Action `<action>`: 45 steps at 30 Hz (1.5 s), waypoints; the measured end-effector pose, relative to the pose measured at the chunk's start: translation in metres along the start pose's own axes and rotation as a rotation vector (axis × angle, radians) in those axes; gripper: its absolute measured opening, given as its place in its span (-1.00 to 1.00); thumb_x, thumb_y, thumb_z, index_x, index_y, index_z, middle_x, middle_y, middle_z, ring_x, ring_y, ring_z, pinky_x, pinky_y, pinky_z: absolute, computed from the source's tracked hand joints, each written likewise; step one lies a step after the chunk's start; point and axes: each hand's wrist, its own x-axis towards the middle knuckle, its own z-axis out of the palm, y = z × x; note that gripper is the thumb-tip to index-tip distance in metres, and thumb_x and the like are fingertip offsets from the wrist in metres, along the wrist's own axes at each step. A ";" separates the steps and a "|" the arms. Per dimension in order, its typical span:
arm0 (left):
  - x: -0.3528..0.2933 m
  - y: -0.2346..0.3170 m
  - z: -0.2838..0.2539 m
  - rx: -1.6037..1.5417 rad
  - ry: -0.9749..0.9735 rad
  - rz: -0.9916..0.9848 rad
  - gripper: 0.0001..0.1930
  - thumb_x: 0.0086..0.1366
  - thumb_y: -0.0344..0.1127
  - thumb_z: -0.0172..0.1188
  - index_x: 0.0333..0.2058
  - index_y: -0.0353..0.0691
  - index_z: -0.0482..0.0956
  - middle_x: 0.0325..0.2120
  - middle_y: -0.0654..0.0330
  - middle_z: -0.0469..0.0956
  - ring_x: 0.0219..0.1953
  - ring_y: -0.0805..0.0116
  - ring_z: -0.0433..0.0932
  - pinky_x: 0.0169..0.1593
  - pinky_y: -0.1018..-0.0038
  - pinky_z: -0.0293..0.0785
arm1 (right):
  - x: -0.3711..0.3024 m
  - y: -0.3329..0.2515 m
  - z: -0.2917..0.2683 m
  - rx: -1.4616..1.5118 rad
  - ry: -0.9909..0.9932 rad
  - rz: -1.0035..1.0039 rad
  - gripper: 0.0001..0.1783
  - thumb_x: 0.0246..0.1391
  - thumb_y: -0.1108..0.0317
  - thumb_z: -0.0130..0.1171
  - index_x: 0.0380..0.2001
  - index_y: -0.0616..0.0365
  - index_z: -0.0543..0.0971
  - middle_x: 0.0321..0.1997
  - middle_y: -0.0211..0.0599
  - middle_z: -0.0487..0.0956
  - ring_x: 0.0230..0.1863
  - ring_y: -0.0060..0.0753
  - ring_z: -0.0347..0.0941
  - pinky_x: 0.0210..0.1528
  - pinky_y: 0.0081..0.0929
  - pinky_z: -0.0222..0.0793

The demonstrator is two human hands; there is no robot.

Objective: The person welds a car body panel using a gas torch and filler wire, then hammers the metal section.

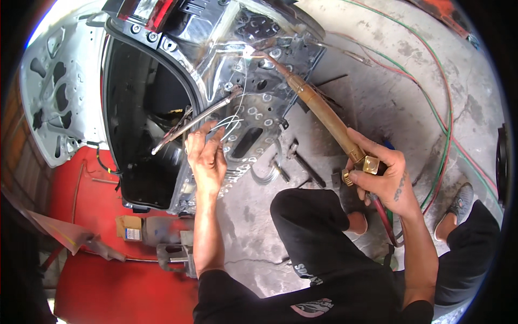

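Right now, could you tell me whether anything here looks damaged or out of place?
The car body panel looks scorched and discoloured where the torch tip points. Loose tools lie scattered on the cracked concrete floor.

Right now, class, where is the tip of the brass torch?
In the head view, the brass torch runs up-left from the right hand; its tip meets the bare metal car panel near top centre.

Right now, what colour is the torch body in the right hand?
Brass-gold, seen in the head view: torch, right hand.

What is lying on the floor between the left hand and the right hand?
In the head view, small dark metal tools lie on the concrete floor between left hand and right hand.
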 end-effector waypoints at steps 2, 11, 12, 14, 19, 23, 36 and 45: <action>0.005 0.001 0.002 -0.005 -0.007 0.000 -0.72 0.16 -0.64 0.28 -0.15 -0.24 0.73 -0.04 0.07 0.64 0.04 0.01 0.58 0.18 0.17 0.42 | 0.003 0.003 -0.003 0.003 0.004 -0.023 -0.24 0.08 0.64 0.32 0.38 0.13 0.43 -0.25 -0.38 0.65 -0.51 -0.72 0.47 -0.52 -0.66 0.42; 0.017 0.001 0.012 0.000 -0.010 -0.002 -0.72 0.17 -0.66 0.28 -0.15 -0.26 0.73 -0.05 0.06 0.67 0.03 0.03 0.60 0.16 0.22 0.46 | 0.006 -0.002 -0.009 0.026 0.005 -0.019 -0.23 0.05 0.66 0.34 0.38 0.15 0.43 -0.25 -0.38 0.65 -0.51 -0.72 0.48 -0.52 -0.67 0.43; 0.018 0.002 0.014 -0.003 -0.003 0.007 -0.72 0.18 -0.66 0.28 -0.14 -0.26 0.73 -0.05 0.07 0.68 0.03 0.04 0.60 0.16 0.23 0.46 | 0.006 -0.002 -0.008 -0.008 0.017 -0.022 -0.23 0.05 0.66 0.33 0.37 0.15 0.43 -0.25 -0.38 0.65 -0.50 -0.72 0.48 -0.51 -0.67 0.44; 0.019 0.002 0.015 -0.006 0.002 0.018 -0.72 0.18 -0.66 0.28 -0.14 -0.27 0.73 -0.05 0.07 0.68 0.02 0.04 0.60 0.15 0.24 0.46 | 0.007 -0.002 -0.008 -0.020 0.029 -0.019 -0.23 0.05 0.66 0.33 0.37 0.15 0.43 -0.26 -0.38 0.65 -0.49 -0.72 0.48 -0.49 -0.67 0.44; 0.016 0.002 0.016 0.002 -0.002 0.004 -0.72 0.18 -0.66 0.28 -0.14 -0.27 0.73 -0.06 0.07 0.68 0.00 0.06 0.60 0.15 0.25 0.46 | 0.010 0.001 -0.010 -0.025 0.037 -0.013 -0.23 0.04 0.67 0.33 0.37 0.15 0.44 -0.28 -0.39 0.65 -0.47 -0.73 0.48 -0.44 -0.67 0.45; 0.015 -0.001 0.019 -0.007 0.009 -0.006 -0.72 0.18 -0.66 0.29 -0.14 -0.27 0.73 -0.06 0.07 0.68 -0.01 0.07 0.61 0.14 0.26 0.47 | 0.013 0.001 -0.012 -0.034 0.013 -0.037 -0.25 0.05 0.67 0.32 0.36 0.17 0.45 -0.27 -0.38 0.66 -0.47 -0.73 0.48 -0.43 -0.67 0.45; 0.015 -0.001 0.022 -0.026 0.044 -0.007 -0.74 0.22 -0.64 0.29 -0.12 -0.26 0.73 -0.08 0.07 0.68 -0.03 0.09 0.62 0.13 0.26 0.48 | 0.014 0.003 -0.015 0.075 -0.028 -0.043 -0.26 0.09 0.66 0.27 0.38 0.22 0.41 -0.25 -0.31 0.66 -0.56 -0.68 0.50 -0.54 -0.66 0.44; 0.014 -0.004 0.025 -0.085 0.047 -0.054 -0.66 0.06 -0.69 0.22 -0.18 -0.27 0.73 -0.03 0.09 0.66 0.03 0.03 0.57 0.16 0.16 0.44 | 0.015 0.007 -0.019 0.087 -0.025 -0.050 -0.32 0.17 0.52 0.23 0.38 0.22 0.40 -0.25 -0.27 0.67 -0.57 -0.65 0.50 -0.53 -0.65 0.45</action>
